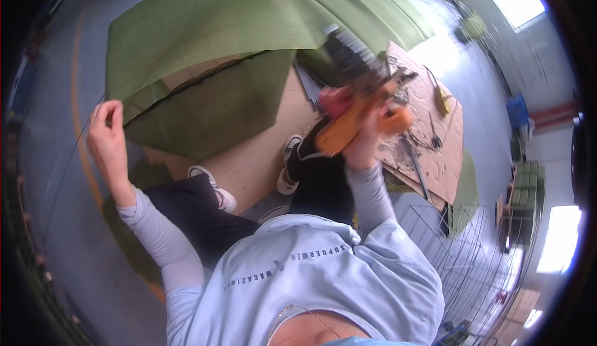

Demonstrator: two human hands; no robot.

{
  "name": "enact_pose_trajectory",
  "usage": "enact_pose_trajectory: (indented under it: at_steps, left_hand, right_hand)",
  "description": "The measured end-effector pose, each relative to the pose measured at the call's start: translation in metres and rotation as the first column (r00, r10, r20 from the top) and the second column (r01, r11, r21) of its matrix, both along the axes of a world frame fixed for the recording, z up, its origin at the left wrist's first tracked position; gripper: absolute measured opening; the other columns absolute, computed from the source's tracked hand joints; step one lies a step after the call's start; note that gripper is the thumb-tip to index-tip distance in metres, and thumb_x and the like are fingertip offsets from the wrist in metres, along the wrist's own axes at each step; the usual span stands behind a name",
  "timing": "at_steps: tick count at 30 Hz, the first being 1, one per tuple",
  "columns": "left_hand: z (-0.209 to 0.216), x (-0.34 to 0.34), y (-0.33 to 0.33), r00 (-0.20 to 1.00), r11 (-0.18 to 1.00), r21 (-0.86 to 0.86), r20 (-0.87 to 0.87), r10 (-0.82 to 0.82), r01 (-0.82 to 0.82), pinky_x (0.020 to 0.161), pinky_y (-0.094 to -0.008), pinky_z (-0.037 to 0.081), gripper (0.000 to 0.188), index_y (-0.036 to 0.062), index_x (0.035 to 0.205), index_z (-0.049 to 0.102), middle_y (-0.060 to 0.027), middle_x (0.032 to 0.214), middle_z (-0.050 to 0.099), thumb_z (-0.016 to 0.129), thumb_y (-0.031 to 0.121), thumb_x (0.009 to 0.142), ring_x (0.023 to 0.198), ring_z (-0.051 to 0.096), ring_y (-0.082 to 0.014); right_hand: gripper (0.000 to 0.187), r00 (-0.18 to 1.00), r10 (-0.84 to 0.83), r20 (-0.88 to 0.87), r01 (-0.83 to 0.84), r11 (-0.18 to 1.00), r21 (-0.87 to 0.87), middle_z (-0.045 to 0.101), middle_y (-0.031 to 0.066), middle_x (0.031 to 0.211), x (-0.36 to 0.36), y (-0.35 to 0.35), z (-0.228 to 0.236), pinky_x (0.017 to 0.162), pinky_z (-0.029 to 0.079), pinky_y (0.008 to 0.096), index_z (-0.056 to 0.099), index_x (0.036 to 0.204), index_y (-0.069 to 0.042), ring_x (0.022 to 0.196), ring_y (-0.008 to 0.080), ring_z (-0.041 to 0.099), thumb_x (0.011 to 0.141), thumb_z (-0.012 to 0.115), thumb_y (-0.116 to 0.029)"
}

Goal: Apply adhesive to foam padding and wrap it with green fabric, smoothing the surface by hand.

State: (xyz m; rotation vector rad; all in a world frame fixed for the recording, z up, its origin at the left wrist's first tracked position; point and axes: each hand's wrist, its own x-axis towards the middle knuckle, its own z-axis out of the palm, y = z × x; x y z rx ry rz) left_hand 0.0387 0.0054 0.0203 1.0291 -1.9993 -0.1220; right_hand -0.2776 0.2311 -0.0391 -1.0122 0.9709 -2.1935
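Note:
On the left, my left hand [109, 136] is raised with its fingers curled into a pinch beside the near left corner of a big green sheet [205, 19]. A thin dark wire [79, 136] runs down past these fingers; whether they grip it or the sheet's corner, I cannot make out. My right hand [364, 144] is wrapped round an orange gun-shaped tool [341, 128], smeared by motion, with a dark ribbed part [351, 54] at its far end. A blurred red piece [334, 100] shows beside the tool. Under the raised sheet lies a darker green panel [217, 110].
Brown cardboard [435, 159] to the right bears a yellow-handled tool [442, 100], a dark bar [418, 167] and dark debris. More folded green sheeting [367, 19] lies at the back. A wire mesh frame [460, 246] stands at lower right. My shoes [214, 190] are close to the panel.

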Motion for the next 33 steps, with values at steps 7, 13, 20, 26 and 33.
enact_pose_trajectory:
  at_steps: [7, 13, 20, 26, 33]
  left_hand:
    - [-0.008, -0.032, -0.003, 1.000, 0.998, 0.066, 0.019, -0.022, 0.021, 0.062, -0.0300, 0.044, 0.007, 0.0014, 0.089, 0.060, -0.0083, 0.081, 0.060, 0.059, 0.008, 0.087, 0.070, 0.057, -0.0193]
    - [-0.006, -0.017, 0.002, 0.995, 0.998, -0.013, 0.086, -0.056, 0.057, 0.065, -0.0324, 0.046, 0.009, -0.0016, 0.091, 0.058, -0.0113, 0.083, 0.059, 0.057, 0.007, 0.088, 0.074, 0.058, -0.0242]
    - [-0.010, -0.028, 0.004, 0.981, 0.999, -0.035, 0.194, -0.015, 0.022, 0.066, -0.0330, 0.045, 0.012, 0.0000, 0.092, 0.059, -0.0108, 0.084, 0.059, 0.056, 0.011, 0.090, 0.075, 0.057, -0.0249]
    - [-0.011, -0.035, 0.013, 0.989, 0.997, -0.071, 0.150, 0.012, -0.001, 0.070, -0.0339, 0.045, 0.009, -0.0003, 0.091, 0.059, -0.0115, 0.085, 0.059, 0.057, 0.009, 0.089, 0.080, 0.057, -0.0270]
    - [-0.003, -0.035, 0.024, 0.981, 0.986, -0.160, 0.181, 0.064, -0.035, 0.070, -0.0343, 0.045, 0.004, 0.0002, 0.088, 0.058, -0.0106, 0.083, 0.058, 0.058, 0.004, 0.086, 0.079, 0.056, -0.0273]
  right_hand:
    - [0.051, 0.761, -0.586, -0.276, 0.575, 0.808, -0.129, 0.061, 0.0174, 0.108, -0.268, 0.076, 0.084, 0.093, 0.045, 0.0406, 0.053, 0.112, 0.000, 0.107, 0.0300, 0.058, 0.094, 0.043, -0.047]
    - [0.051, 0.868, -0.475, -0.145, 0.492, 0.863, 0.116, 0.062, 0.0124, 0.103, -0.324, 0.150, 0.056, 0.091, 0.046, 0.0379, 0.053, 0.114, -0.002, 0.099, 0.0272, 0.060, 0.093, 0.046, -0.048]
    - [0.052, 0.861, -0.467, 0.202, 0.396, 0.864, 0.313, 0.062, 0.0046, 0.099, -0.297, 0.207, -0.124, 0.072, 0.052, 0.0314, 0.053, 0.118, -0.010, 0.084, 0.0181, 0.062, 0.088, 0.052, -0.053]
    - [0.053, 0.639, -0.640, 0.427, 0.551, 0.768, 0.327, 0.061, -0.0012, 0.095, -0.325, 0.149, -0.183, 0.065, 0.055, 0.0323, 0.055, 0.112, -0.017, 0.076, 0.0149, 0.061, 0.078, 0.064, -0.057]
    - [0.059, 0.607, -0.727, 0.322, 0.310, 0.589, 0.746, 0.059, 0.0021, 0.099, -0.336, 0.134, -0.208, 0.065, 0.055, 0.0384, 0.051, 0.118, -0.016, 0.080, 0.0215, 0.062, 0.083, 0.052, -0.064]
